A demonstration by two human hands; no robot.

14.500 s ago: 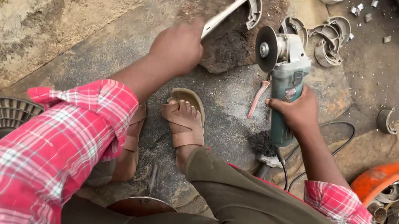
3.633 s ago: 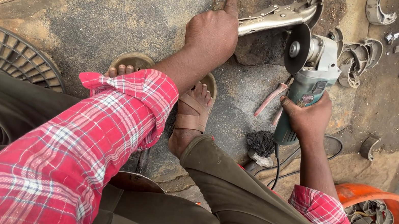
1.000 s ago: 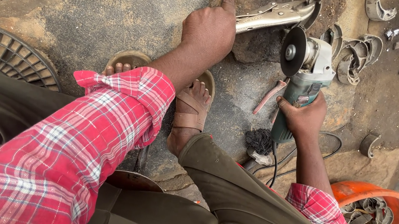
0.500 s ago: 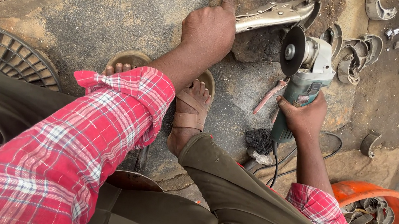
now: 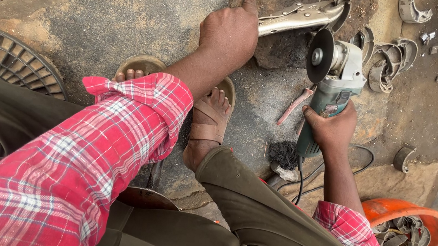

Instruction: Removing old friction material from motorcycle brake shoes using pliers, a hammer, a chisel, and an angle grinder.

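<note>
1. Head view, surroundings first: curved grey metal clamp pieces (image 5: 387,63) lie scattered on the dusty ground beyond the grinder, well apart from an orange plastic bucket (image 5: 432,220) at lower right that holds more such scrap.
2. A round ribbed dark grille (image 5: 5,58) sits at the left edge, and a sandalled foot (image 5: 209,122) rests between the two arms.
3. The left hand (image 5: 229,34) is closed around the handle of the silvery locking pliers (image 5: 300,16), index finger stretched straight out; the pliers lie across a rough dark stone (image 5: 281,55).
4. The right hand (image 5: 331,126) is wrapped tight around the body of the grey-green angle grinder (image 5: 332,87), whose dark round disc hangs just beside the stone, below the pliers.
5. A black cable (image 5: 330,180) trails from the grinder over gritty, cracked concrete.
</note>
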